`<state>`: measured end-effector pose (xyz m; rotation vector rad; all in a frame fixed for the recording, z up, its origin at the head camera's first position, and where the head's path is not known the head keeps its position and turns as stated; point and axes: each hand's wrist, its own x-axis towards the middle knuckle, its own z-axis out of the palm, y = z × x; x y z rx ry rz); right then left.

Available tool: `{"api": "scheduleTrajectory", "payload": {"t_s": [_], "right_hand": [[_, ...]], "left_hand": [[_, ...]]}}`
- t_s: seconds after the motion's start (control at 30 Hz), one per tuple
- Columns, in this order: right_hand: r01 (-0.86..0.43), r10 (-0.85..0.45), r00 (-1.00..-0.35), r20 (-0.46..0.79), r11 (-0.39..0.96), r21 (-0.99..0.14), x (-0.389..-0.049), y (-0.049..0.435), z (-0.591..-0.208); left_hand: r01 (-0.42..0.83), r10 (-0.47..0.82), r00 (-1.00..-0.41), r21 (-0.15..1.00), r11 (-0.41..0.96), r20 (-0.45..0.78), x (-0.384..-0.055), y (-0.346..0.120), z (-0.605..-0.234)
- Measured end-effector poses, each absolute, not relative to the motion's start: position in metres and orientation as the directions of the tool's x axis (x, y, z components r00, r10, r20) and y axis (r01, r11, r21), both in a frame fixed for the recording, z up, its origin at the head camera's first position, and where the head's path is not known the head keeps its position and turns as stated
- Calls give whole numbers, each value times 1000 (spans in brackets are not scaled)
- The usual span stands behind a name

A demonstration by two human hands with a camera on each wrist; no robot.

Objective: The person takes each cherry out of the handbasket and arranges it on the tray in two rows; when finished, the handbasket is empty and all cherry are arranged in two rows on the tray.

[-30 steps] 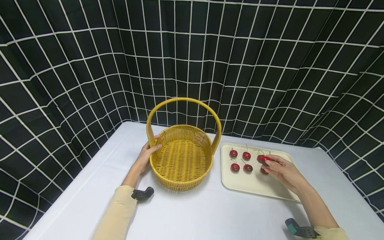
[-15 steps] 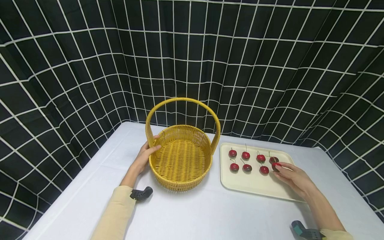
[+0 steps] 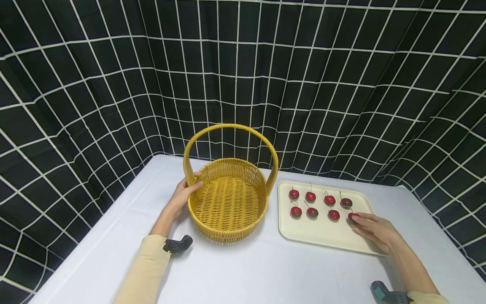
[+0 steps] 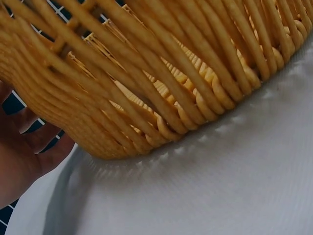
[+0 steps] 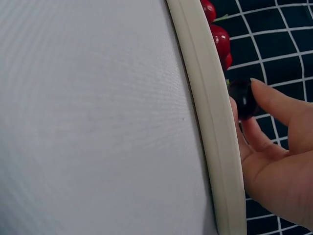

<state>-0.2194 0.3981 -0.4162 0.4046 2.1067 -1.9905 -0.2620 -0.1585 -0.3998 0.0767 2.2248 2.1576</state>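
A yellow wicker basket (image 3: 228, 231) with a tall arched handle stands on the table. My left hand (image 3: 181, 196) grips its left side, thumb over the rim at the foot of the handle. In the left wrist view, the fingers (image 4: 51, 147) lie against the woven wall. My right hand (image 3: 377, 231) is at the right end of a cream tray (image 3: 322, 234), thumb and fingers pinching a dark red cherry (image 5: 243, 99) low over it. Beside that hand, several cherries with stems lie in two rows, the closest being a front-row cherry (image 3: 334, 215).
A white cloth (image 3: 243, 274) covers the table, and bare cloth separates basket from tray. Black curtains with a white grid (image 3: 243, 84) hang behind and along both sides. Each wrist carries a dark camera mount (image 3: 178, 245).
My right hand has moved right and toward me, from the back-row cherries to the front row's right end. Its cherry is lower now. The left hand keeps its grip on the basket.
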Motion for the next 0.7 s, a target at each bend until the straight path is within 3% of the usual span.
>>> {"api": "scheduleTrajectory", "payload": {"t_s": [0.7], "right_hand": [[429,250,-895,-368,263,-864,-227,389,-410]], "left_hand": [[38,73,-997,999,35,36,-261,-159,-403]]}}
